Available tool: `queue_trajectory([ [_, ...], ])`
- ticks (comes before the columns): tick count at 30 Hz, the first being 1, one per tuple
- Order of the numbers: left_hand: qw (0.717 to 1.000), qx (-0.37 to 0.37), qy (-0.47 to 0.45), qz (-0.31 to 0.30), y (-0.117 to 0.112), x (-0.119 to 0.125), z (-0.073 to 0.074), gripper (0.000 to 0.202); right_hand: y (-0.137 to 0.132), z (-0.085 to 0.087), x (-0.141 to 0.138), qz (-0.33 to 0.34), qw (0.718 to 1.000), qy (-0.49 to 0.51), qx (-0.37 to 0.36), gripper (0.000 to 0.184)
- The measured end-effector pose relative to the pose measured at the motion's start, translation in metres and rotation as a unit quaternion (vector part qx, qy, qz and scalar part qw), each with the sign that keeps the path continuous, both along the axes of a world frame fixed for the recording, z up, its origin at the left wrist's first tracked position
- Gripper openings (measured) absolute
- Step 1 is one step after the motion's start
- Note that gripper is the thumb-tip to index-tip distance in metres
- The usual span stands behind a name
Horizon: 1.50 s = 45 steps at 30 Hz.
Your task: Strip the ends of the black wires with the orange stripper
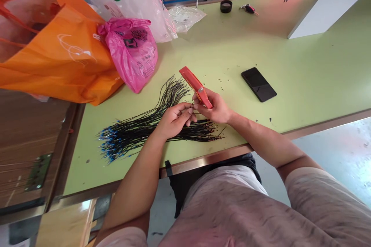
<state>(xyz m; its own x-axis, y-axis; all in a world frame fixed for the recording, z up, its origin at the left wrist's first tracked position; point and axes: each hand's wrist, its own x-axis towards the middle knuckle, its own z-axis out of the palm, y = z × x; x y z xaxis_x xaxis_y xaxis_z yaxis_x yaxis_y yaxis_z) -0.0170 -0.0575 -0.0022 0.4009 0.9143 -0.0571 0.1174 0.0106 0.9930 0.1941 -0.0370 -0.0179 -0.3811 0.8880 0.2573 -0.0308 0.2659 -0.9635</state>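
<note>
Both hands meet above a large bundle of thin black wires (145,123) on the green table. My left hand (176,117) is closed, its thumb and forefinger pinching a thin black wire near the fingertips. My right hand (213,107) is closed around a long, flat red hand tool (193,81) with a round silver fitting; its exact kind is not clear. The right fingertips touch the left ones at the wire. Blue and silvery ends (110,141) of the bundle lie at the left, and coppery tips (213,131) lie at the right. Another group of wires fans out behind my hands.
An orange bag (58,58), a pink plastic bag (135,52) and a clear plastic bag (136,0) crowd the left back. A black phone (259,84) lies at the right. Farther back are a black ring (226,6) and keys (248,8). Small scraps dot the table (304,73).
</note>
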Motion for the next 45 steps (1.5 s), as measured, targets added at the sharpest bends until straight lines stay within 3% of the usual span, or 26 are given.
queue_trajectory([
  [5, 1.000, 0.003, 0.003, 0.014, 0.000, 0.001, -0.004, 0.058, -0.002, 0.003, 0.001, -0.010, 0.999, -0.030, 0.005, 0.022],
  [9, 0.992, 0.056, 0.024, 0.106, 0.004, -0.001, -0.008, 0.057, 0.000, 0.008, 0.003, -0.019, 0.999, -0.025, 0.018, 0.019],
  [16, 0.940, 0.156, 0.175, 0.247, 0.018, -0.023, -0.019, 0.045, 0.001, 0.013, 0.004, 0.049, 0.999, -0.003, -0.020, 0.024],
  [22, 0.903, 0.208, 0.228, 0.298, 0.024, -0.033, -0.022, 0.065, 0.003, 0.014, 0.004, 0.065, 0.997, 0.017, -0.035, 0.027],
  [26, 0.929, 0.199, 0.145, 0.278, 0.020, -0.027, -0.018, 0.077, 0.008, 0.009, 0.005, 0.048, 0.998, 0.021, -0.042, 0.026],
  [29, 0.970, 0.117, 0.071, 0.202, 0.016, -0.022, -0.014, 0.067, 0.010, 0.005, 0.005, 0.039, 0.998, 0.015, -0.046, 0.028],
  [32, 0.990, 0.061, 0.042, 0.118, 0.013, -0.020, -0.009, 0.062, 0.010, 0.004, 0.005, 0.034, 0.999, 0.014, -0.039, 0.031],
  [35, 0.994, 0.056, 0.045, 0.088, 0.010, -0.019, -0.004, 0.060, 0.009, 0.005, 0.005, 0.033, 0.999, 0.006, -0.028, 0.029],
  [39, 0.988, 0.084, 0.085, 0.102, 0.010, -0.019, -0.002, 0.050, 0.009, 0.004, 0.005, 0.020, 0.999, 0.005, -0.026, 0.026],
  [43, 0.979, 0.120, 0.087, 0.143, 0.009, -0.024, 0.001, 0.042, 0.011, -0.001, 0.004, -0.041, 0.998, -0.025, -0.030, 0.026],
  [45, 0.988, 0.094, 0.060, 0.109, 0.007, -0.027, 0.004, 0.042, 0.012, -0.003, 0.004, -0.074, 0.996, -0.044, -0.030, 0.025],
])
